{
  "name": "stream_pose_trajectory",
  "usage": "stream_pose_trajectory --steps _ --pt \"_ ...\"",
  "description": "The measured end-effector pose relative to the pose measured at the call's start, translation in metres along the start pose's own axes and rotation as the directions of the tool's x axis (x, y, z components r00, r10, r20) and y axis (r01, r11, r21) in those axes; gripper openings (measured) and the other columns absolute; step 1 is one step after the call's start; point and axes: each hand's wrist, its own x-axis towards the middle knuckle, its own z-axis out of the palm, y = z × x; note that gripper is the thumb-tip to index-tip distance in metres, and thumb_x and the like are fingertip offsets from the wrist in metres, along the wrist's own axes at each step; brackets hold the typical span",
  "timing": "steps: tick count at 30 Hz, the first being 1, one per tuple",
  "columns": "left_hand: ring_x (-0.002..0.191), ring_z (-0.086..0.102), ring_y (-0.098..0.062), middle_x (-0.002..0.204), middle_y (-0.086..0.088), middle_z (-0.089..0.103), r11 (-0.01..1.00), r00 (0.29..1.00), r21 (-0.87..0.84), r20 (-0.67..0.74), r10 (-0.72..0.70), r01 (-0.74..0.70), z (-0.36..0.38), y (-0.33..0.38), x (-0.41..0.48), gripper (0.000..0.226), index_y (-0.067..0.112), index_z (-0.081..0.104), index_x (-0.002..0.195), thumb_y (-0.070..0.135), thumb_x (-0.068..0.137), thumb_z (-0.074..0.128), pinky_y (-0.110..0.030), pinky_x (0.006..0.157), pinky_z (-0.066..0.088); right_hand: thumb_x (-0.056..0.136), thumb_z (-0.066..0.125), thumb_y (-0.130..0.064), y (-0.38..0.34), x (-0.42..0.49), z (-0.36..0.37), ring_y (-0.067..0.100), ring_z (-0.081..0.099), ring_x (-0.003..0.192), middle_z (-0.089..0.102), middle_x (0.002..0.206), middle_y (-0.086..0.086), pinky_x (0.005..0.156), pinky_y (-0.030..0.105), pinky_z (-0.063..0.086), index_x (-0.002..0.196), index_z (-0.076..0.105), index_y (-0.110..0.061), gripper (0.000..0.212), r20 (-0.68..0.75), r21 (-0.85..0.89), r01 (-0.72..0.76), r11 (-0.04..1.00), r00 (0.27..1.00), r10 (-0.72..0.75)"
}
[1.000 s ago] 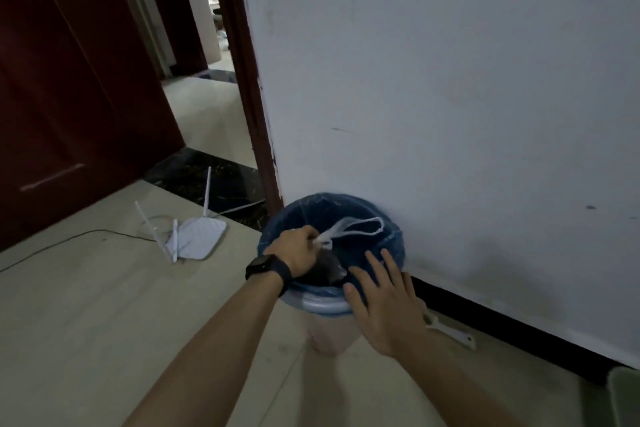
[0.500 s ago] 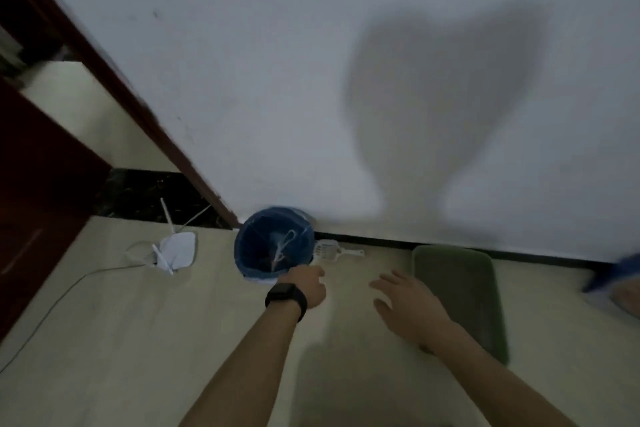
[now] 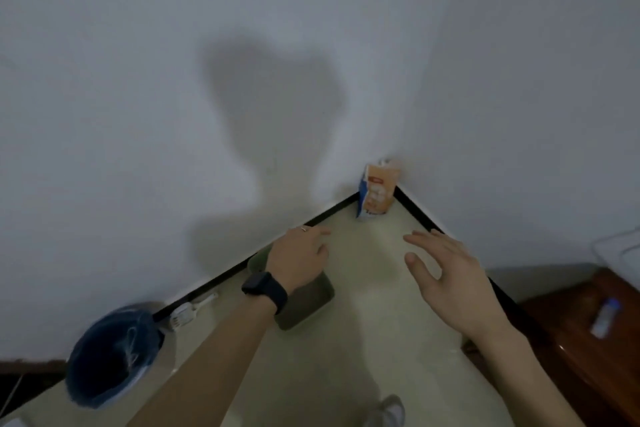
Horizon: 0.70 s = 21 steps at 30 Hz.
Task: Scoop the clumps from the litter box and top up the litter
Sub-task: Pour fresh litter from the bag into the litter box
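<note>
An orange and blue litter bag (image 3: pixel 376 191) stands upright in the corner where the two walls meet. The green litter box (image 3: pixel 308 302) lies on the floor along the left wall, partly hidden under my left forearm. A white scoop (image 3: pixel 188 311) lies by the baseboard between the box and the bin. My left hand (image 3: pixel 299 255), with a black watch on the wrist, hovers over the box with fingers relaxed and nothing in it. My right hand (image 3: pixel 446 276) is spread open in the air, pointing toward the bag, empty.
A bin with a blue liner (image 3: pixel 110 355) stands at the lower left against the wall. A dark wooden piece of furniture (image 3: pixel 588 333) with a small white object on it fills the right edge. My shoe (image 3: pixel 389 411) shows at the bottom.
The view has swung right from the bin toward the corner. Both hands have moved past the litter box toward the litter bag, which is now fully in view.
</note>
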Motion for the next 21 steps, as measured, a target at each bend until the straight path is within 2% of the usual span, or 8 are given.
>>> stream_pose_trajectory --steps 4,9,14,17,21 --pt "0.089 0.061 -0.017 0.126 -0.002 0.059 0.999 0.997 0.045 0.075 0.024 -0.027 0.032 0.073 0.052 0.038 0.029 0.050 0.138 0.031 0.101 0.045 -0.035 0.083 0.053 0.095 0.061 -0.031 0.075 0.015 -0.037 0.012 0.044 0.133 0.060 0.133 -0.010 0.108 0.021 0.027 0.127 0.063 -0.028 0.033 -0.025 0.035 -0.076 0.996 0.997 0.077" --pt "0.107 0.060 -0.022 0.134 -0.005 0.057 0.997 0.988 0.078 0.155 -0.017 0.005 0.073 0.123 0.124 0.037 0.029 0.052 0.136 0.034 0.100 0.045 -0.037 0.091 0.051 0.096 0.058 -0.032 0.160 0.044 -0.054 0.015 0.049 0.126 0.060 0.131 -0.008 0.107 0.030 0.037 0.128 0.062 -0.028 0.033 0.122 0.023 -0.168 0.985 0.979 0.164" --pt "0.109 0.058 -0.023 0.136 -0.005 0.053 0.990 0.977 0.137 0.206 -0.061 0.033 0.101 0.134 0.201 0.039 0.032 0.050 0.137 0.037 0.098 0.045 -0.038 0.089 0.051 0.098 0.051 -0.039 0.216 0.102 -0.047 0.012 0.043 0.130 0.054 0.137 -0.014 0.111 0.032 0.034 0.133 0.054 -0.032 0.036 0.225 -0.013 -0.227 0.974 0.948 0.224" --pt "0.111 0.056 -0.023 0.140 -0.005 0.049 0.989 0.967 0.139 0.242 -0.078 0.044 0.114 0.126 0.257 0.039 0.031 0.049 0.138 0.036 0.099 0.046 -0.033 0.087 0.050 0.098 0.048 -0.042 0.241 0.156 -0.033 0.011 0.042 0.132 0.052 0.139 -0.014 0.112 0.030 0.034 0.136 0.051 -0.034 0.039 0.300 -0.023 -0.246 0.969 0.923 0.241" --pt "0.125 0.048 -0.025 0.146 -0.005 0.044 0.984 0.938 0.169 0.330 -0.106 0.051 0.126 0.104 0.355 0.042 0.030 0.044 0.142 0.035 0.100 0.044 -0.034 0.096 0.044 0.099 0.045 -0.046 0.271 0.241 -0.007 0.009 0.038 0.135 0.046 0.144 -0.016 0.112 0.028 0.032 0.141 0.044 -0.036 0.043 0.387 -0.027 -0.306 0.952 0.875 0.292"
